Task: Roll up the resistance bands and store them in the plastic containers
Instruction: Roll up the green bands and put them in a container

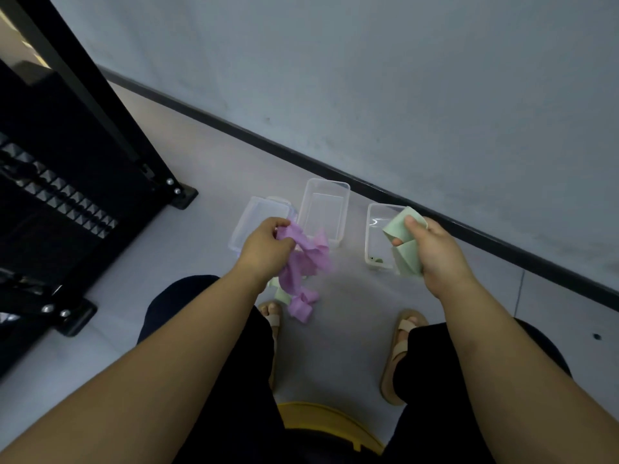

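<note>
Rolling step underway.
L hand (pixel 264 249) clenched round crumpled purple elastic band (pixel 306 259); R hand (pixel 437 254) pinches half-rolled pale-green band (pixel 403 234) by clear plastic container (pixel 369 229) on floor. Next, prob.: tighten roll, drop in.

Left hand (pixel 264 249) grips purple band (pixel 303 262); right hand (pixel 435 252) grips green band (pixel 403 242), seemingly folded.

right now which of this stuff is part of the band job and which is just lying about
Job: purple band in left hand; green band in right hand; left container, middle container, right container; second green band on floor.
Lying about: black rack, yellow stool.
</note>
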Demonstrator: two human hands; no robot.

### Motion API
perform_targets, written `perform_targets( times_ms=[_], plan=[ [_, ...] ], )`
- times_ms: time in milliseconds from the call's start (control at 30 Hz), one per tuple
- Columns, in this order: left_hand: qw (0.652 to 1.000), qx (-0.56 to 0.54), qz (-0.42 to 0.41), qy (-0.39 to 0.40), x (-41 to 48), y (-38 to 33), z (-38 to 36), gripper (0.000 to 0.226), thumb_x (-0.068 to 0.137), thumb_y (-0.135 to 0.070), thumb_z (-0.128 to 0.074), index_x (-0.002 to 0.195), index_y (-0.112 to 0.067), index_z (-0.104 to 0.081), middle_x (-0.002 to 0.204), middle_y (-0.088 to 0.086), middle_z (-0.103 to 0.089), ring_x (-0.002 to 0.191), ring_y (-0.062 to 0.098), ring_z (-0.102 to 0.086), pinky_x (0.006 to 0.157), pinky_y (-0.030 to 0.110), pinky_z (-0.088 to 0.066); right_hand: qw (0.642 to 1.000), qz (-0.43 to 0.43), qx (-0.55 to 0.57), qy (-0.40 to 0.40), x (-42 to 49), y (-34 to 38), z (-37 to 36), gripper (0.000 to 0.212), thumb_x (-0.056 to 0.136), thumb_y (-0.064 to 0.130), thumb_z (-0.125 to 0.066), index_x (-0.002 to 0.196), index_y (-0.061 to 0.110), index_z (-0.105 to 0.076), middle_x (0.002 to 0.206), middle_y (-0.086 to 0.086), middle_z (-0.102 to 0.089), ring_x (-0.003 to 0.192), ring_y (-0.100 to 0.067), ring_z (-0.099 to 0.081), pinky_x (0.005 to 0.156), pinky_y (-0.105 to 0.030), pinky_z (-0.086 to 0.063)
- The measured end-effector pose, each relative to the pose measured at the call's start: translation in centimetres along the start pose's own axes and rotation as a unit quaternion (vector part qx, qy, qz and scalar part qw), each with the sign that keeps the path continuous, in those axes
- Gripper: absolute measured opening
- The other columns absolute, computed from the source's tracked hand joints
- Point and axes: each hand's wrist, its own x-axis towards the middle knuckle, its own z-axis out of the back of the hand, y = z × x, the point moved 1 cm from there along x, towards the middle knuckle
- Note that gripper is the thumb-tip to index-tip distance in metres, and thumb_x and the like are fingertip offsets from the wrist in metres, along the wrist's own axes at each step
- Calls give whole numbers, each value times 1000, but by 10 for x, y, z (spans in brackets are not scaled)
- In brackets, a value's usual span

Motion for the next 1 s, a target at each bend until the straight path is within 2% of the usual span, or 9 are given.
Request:
perform_targets(
  times_ms=[133,267,400,567,633,733,800,867,1000],
  plan=[
    [990,76,50,106,-4,4,-13,63,86,-8,-59,143,-14,-33,140,12,-45,122,29,-48,99,34,-42,999,15,-26,17,-6,-1,-5,17,92,35,-51,82,27,-62,82,0,-66,87,-27,-62,81,-43,-50],
    [979,159,23,127,-18,-13,-21,55,88,-20,-58,140,-16,-40,141,10,-45,121,22,-49,93,25,-39,996,55,-38,60,-16,10,-11,21,95,33,-48,83,26,-64,79,3,-68,90,-25,-65,84,-40,-50],
    [982,55,-112,139,-38,-50,-24,57,87,-28,-63,138,-26,-39,133,-8,-46,109,2,-40,87,19,-33,985,96,-39,137,-36,37,-13,21,97,30,-44,89,25,-63,72,5,-67,63,-4,-61,60,-20,-47],
    [948,-45,-208,236,-57,-83,-13,82,77,-28,-75,144,-34,-29,139,-19,-38,124,-7,-37,93,5,-36,962,117,-79,232,-69,75,-4,21,96,32,-46,95,27,-66,80,6,-70,69,-8,-65,65,-23,-50],
    [941,-61,-215,254,-63,-92,-7,84,66,-36,-81,138,-36,-37,133,-14,-48,122,-2,-45,99,16,-41,949,136,-111,262,-83,89,1,22,96,32,-45,96,26,-66,68,10,-69,63,-5,-63,61,-20,-48],
    [936,-64,-220,267,-74,-104,6,47,63,-39,-80,107,-27,-65,103,-1,-68,94,9,-64,87,32,-51,941,162,-135,264,-101,105,11,18,95,30,-48,87,28,-64,61,15,-63,57,-2,-57,56,-17,-43],
    [939,-49,-227,253,-85,-111,14,20,70,-35,-79,80,-22,-67,71,-4,-64,66,7,-58,64,24,-47,940,172,-157,247,-111,110,20,9,92,28,-54,87,28,-61,67,13,-65,60,-4,-59,60,-20,-44],
    [944,-41,-240,223,-96,-116,20,20,78,-29,-74,66,-20,-60,55,-11,-51,50,3,-45,48,15,-36,940,176,-185,226,-118,106,30,1,89,24,-59,89,25,-59,77,5,-68,68,-9,-64,64,-22,-46],
    [935,-57,-266,229,-118,-121,26,19,83,-22,-69,66,-18,-59,55,-12,-51,51,3,-45,49,14,-35,947,148,-200,204,-136,84,46,24,74,32,-72,95,24,-62,91,-4,-71,90,-21,-67,90,-40,-51]
  ],
)
